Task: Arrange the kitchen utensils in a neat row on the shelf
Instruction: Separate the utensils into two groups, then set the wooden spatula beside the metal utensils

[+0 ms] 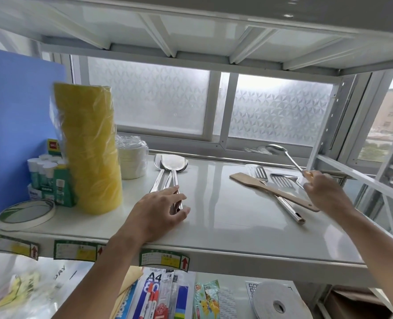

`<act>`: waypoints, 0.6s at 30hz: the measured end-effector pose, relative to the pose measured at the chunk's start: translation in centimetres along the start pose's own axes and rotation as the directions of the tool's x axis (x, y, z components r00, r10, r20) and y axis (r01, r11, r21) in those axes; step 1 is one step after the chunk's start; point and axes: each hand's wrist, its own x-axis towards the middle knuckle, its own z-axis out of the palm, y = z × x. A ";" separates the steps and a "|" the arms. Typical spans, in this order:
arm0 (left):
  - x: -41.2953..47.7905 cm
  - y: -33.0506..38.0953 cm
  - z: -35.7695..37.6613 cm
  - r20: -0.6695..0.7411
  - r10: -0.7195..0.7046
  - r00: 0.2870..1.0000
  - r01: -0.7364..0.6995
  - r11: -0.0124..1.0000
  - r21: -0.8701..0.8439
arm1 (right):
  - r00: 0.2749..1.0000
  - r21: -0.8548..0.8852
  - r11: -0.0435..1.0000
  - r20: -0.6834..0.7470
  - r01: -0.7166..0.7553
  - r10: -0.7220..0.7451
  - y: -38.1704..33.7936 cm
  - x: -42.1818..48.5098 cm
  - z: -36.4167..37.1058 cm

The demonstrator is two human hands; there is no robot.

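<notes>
We tidy spoons and turners on the white shelf [214, 217].

Our left hand [158, 210] rests on the handles of two shiny turners [171, 166] lying side by side, fingers curled loosely over them. Our right hand [324, 192] holds a long spoon [280, 150] up in the air. A wooden turner [260, 184] lies across two slotted turners [280, 180] just below it.
</notes>
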 end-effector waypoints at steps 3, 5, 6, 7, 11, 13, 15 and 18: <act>0.0 -0.1 0.1 0.003 -0.001 1.000 0.001 1.000 -0.004 | 0.999 -0.077 0.996 0.001 -0.052 0.052 2.8 -0.1 -0.8; 0.0 -0.1 0.1 0.005 0.000 1.000 0.000 1.000 -0.006 | 0.996 -0.123 0.990 0.033 -0.074 0.079 4.9 -0.2 -1.4; 0.0 -0.1 0.0 0.004 0.001 1.000 -0.001 1.000 -0.005 | 0.995 -0.133 0.988 0.045 -0.084 0.090 5.8 -0.2 -1.6; 0.0 -0.1 0.0 0.003 0.000 1.000 0.000 1.000 -0.006 | 0.994 -0.137 0.987 0.055 -0.085 0.094 6.5 -0.5 -1.9; 0.0 -0.2 0.3 -0.003 0.012 1.000 -0.012 1.000 -0.010 | 0.984 -0.160 0.980 0.117 -0.117 0.136 8.8 -1.7 -2.7; 0.3 -0.6 0.0 -0.001 0.012 1.000 -0.012 1.000 -0.010 | 0.965 -0.165 0.974 0.186 -0.153 0.183 8.9 -1.8 -2.2; 1.1 -1.1 -0.6 -0.007 0.012 1.000 -0.012 1.000 0.008 | 0.957 -0.134 0.976 0.213 -0.170 0.196 9.1 -1.3 -1.2; 1.9 -2.4 -2.1 -0.026 -0.009 1.000 0.010 0.999 0.044 | 0.969 -0.074 0.986 0.190 -0.148 0.159 6.9 -0.4 -0.1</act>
